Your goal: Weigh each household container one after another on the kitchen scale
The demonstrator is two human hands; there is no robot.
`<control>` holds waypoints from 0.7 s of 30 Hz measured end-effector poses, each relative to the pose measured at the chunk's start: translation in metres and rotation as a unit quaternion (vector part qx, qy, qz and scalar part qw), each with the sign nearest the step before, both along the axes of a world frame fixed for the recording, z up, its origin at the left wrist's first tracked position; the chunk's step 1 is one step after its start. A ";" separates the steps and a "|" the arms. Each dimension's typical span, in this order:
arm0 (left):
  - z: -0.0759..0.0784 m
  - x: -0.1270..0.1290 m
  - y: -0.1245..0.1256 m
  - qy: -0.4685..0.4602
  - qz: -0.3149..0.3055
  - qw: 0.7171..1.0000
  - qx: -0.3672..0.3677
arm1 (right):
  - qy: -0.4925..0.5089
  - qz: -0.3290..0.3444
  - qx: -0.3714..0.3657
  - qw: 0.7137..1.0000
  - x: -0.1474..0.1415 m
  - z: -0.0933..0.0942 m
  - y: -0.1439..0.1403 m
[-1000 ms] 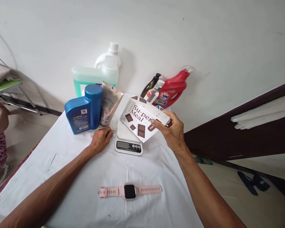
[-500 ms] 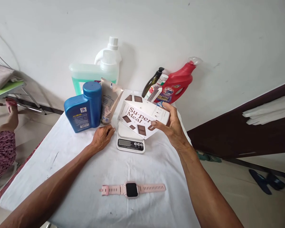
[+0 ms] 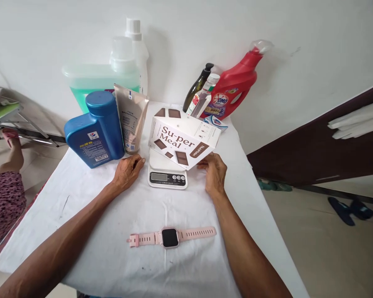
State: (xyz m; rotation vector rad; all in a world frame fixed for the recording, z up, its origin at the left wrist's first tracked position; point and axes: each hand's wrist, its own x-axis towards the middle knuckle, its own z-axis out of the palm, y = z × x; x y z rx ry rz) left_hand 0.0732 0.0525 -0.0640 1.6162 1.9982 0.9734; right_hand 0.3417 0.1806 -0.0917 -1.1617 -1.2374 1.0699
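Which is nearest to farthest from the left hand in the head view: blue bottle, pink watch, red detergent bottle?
From the left hand:
1. blue bottle, just behind it to the left.
2. pink watch, near table edge, toward the camera.
3. red detergent bottle, far right against the wall.

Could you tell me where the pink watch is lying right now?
In the head view the pink watch lies flat on the white cloth, centre front, nearer the camera than the scale.

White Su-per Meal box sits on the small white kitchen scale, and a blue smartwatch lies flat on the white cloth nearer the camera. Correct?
Not quite: in the head view the smartwatch is pink. The white Su-per Meal box is on the scale, as stated.
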 end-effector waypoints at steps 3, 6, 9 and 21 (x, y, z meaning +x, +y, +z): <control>0.001 0.001 0.001 0.006 -0.001 1.000 0.003 | -0.029 0.010 -0.002 1.000 0.002 0.001 0.001; 0.002 0.002 0.001 0.010 0.001 1.000 0.007 | -0.045 0.017 0.005 0.999 0.004 0.003 0.001; 0.002 0.002 0.000 0.012 0.000 1.000 0.008 | -0.052 0.019 0.011 0.998 0.004 0.004 0.000; 0.005 0.004 0.000 0.006 -0.002 1.000 0.010 | -0.074 0.022 0.006 0.997 0.004 0.006 -0.001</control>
